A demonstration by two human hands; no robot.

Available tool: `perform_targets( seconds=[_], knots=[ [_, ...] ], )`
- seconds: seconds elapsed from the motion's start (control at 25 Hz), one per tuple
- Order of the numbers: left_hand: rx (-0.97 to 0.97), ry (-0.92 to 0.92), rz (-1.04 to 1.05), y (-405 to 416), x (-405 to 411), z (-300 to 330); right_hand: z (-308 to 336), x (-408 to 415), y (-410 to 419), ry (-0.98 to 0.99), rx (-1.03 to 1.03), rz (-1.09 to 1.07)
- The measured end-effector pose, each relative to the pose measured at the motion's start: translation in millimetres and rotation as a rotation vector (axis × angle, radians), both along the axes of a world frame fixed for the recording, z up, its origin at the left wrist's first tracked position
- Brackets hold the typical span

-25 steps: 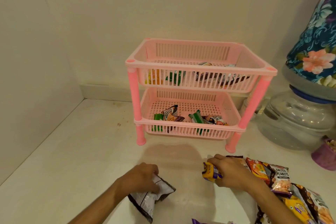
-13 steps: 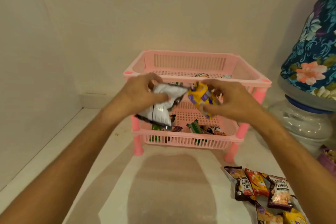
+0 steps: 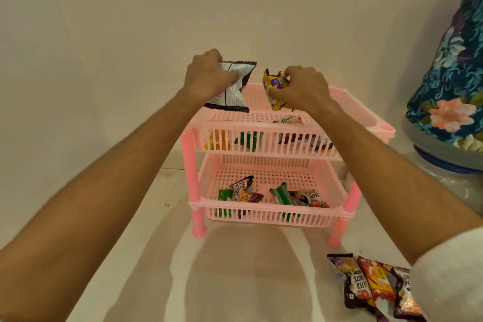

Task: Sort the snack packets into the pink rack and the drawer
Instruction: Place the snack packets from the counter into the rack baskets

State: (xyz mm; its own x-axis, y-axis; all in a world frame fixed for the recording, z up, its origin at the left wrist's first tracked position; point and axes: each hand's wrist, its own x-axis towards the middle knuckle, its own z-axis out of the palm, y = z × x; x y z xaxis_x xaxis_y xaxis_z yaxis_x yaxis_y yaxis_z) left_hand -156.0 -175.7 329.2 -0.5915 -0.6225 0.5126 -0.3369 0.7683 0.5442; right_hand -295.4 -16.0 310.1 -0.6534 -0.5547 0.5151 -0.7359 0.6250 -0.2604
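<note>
"SALTED PEANUTS" readable on a packet (image 3: pixel 242 189) in the lower basket, left of centre; "SALTED" on another packet (image 3: pixel 312 198) right of it; "TED NUTS", partly cut, on a dark packet (image 3: pixel 351 281) at lower right.

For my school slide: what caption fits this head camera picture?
Left hand and right hand hold snack packets above the pink rack.

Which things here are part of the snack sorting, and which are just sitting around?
Job:
left hand holding the silver-black packet
right hand holding the yellow packet
pink rack, packets on both tiers
unsorted packets on the counter

Lying about:
floral cover
clear water jar
</note>
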Motion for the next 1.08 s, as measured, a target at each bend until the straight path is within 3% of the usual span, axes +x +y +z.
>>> perform_targets(
  seconds=[0.56,0.8,1.08],
  knots=[
    [0.054,-0.285,0.081,-35.2,-60.8,-33.9,-22.9,-38.0,-60.0,-0.072,0.280,-0.103],
    [0.090,-0.261,0.055,-20.8,-61.8,-22.1,-12.7,-41.5,-45.7,0.049,0.154,-0.112],
    [-0.079,-0.020,-0.143,63.4,-37.1,-1.2,1.2,-1.1,-4.6,0.214,-0.047,0.019]
  ],
)
